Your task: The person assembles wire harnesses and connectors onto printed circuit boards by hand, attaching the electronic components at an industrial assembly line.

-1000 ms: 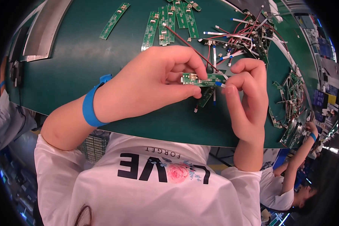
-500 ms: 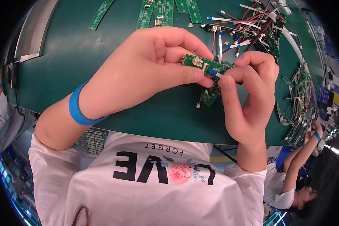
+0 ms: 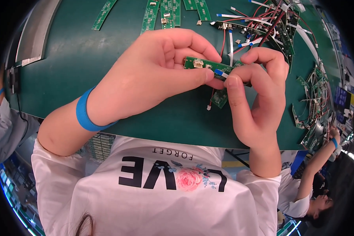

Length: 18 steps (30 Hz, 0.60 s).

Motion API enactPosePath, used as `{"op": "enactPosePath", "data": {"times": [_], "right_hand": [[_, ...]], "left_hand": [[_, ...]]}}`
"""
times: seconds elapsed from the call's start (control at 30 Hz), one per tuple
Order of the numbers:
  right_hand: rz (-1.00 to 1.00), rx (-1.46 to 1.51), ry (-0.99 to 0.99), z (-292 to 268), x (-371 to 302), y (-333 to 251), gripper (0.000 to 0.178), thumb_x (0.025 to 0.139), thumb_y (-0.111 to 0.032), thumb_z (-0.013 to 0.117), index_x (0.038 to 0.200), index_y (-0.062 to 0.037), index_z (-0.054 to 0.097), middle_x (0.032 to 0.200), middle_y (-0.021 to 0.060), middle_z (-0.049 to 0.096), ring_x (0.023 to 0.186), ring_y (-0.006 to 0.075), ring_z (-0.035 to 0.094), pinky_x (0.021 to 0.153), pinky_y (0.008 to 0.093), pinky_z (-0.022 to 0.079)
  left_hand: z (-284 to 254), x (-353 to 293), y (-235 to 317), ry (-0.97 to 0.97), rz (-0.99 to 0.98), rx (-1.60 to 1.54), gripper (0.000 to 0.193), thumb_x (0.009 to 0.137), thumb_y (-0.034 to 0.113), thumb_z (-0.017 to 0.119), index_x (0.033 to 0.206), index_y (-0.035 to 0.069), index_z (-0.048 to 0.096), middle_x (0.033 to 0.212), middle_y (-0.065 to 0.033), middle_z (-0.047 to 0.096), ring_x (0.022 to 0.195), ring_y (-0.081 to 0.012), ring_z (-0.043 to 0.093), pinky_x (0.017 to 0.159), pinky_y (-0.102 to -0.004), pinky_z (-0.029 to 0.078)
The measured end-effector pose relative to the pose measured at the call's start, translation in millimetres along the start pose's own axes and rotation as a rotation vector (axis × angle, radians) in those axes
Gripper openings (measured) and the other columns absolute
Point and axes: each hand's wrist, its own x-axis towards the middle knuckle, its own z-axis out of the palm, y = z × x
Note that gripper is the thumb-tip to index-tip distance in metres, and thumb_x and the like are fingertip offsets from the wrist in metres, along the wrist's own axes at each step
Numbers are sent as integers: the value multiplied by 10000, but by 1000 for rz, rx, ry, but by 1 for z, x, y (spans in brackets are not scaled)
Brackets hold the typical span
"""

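A narrow green circuit board (image 3: 190, 61) with a white socket (image 3: 198, 63) is gripped between the thumb and fingers of my left hand (image 3: 145, 76). The thumb lies over a small connector on the board and partly covers it. My right hand (image 3: 261, 92) pinches a white flat ribbon cable (image 3: 221, 72) with a blue end, held close against the board beside my left thumb. Whether the cable end sits inside the connector cannot be made out. Under the hands is another small green board (image 3: 219, 99), with a red-and-black wire ending in a white plug (image 3: 209, 107) near it.
Several green board strips (image 3: 150, 17) lie at the far side of the green table (image 3: 74, 59). A tangle of boards, wires and ribbon cables (image 3: 259, 29) fills the far right. More wired boards (image 3: 312, 102) lie at the right edge. A curved metal piece (image 3: 35, 33) is far left.
The held board has shifted slightly left, and my left thumb now covers more of its connector. My right hand has moved a little left with the ribbon cable.
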Motion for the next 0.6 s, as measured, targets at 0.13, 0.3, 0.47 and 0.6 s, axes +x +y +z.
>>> {"op": "enactPosePath", "data": {"times": [0.13, 0.3, 0.47, 0.6], "right_hand": [[-37, -24, 7, -1, 0, 3, 39, 766, -44, 636, 769, -19, 607, 981, 129, 527, 897, 211, 446, 790, 288, 351], [-44, -17, -8, -2, -1, 5, 37, 765, -42, 637, 769, -22, 607, 968, 124, 531, 889, 213, 448, 781, 288, 351], [-43, -3, -34, -2, -1, 5, 34, 768, -26, 632, 788, -20, 605, 947, 123, 529, 876, 212, 448, 763, 288, 356], [-38, 6, -20, 0, -1, 7, 39, 776, -30, 633, 797, -17, 602, 933, 122, 528, 872, 211, 450, 761, 289, 357]], "left_hand": [[2, 0, 0, -36, 3, -5, 270, 864, -45, 582, 1133, -46, 555, 1020, -117, 661, 980, -205, 654, 870, -270, 508], [2, 1, 2, -36, -9, 48, 295, 869, -48, 571, 1163, -52, 555, 1024, -126, 662, 983, -205, 655, 883, -278, 512], [1, 0, 2, -41, -55, 55, 297, 894, -31, 537, 1190, -54, 546, 1031, -146, 658, 978, -232, 664, 874, -300, 531], [1, 1, 1, -39, -61, 35, 296, 899, -24, 533, 1193, -52, 542, 1035, -147, 657, 978, -242, 665, 880, -314, 533]]}}
